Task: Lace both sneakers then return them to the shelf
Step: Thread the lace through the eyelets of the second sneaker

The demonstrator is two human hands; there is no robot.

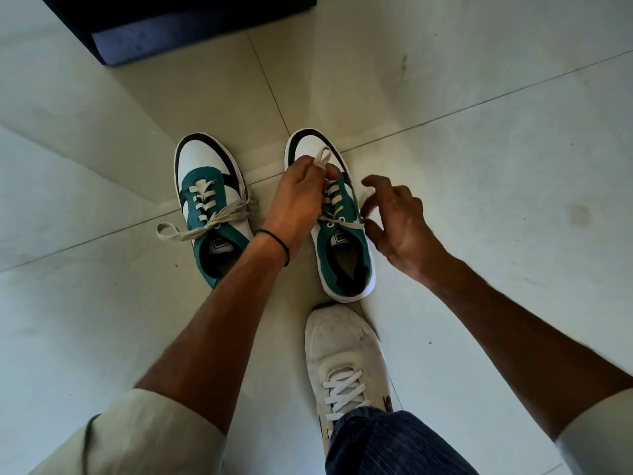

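Observation:
Two green, white and black sneakers stand side by side on the tiled floor, toes pointing away from me. The left sneaker is laced, and its cream lace ends trail loose to both sides. Over the right sneaker my left hand pinches a cream lace end that loops up above the toe. My right hand hovers at the shoe's right side, fingers spread, thumb and forefinger touching the other lace strand near the top eyelets.
My own foot in a white sneaker stands just behind the right sneaker, almost touching its heel. A dark blue piece of furniture sits on the floor at the top left. Pale floor tiles surround the shoes.

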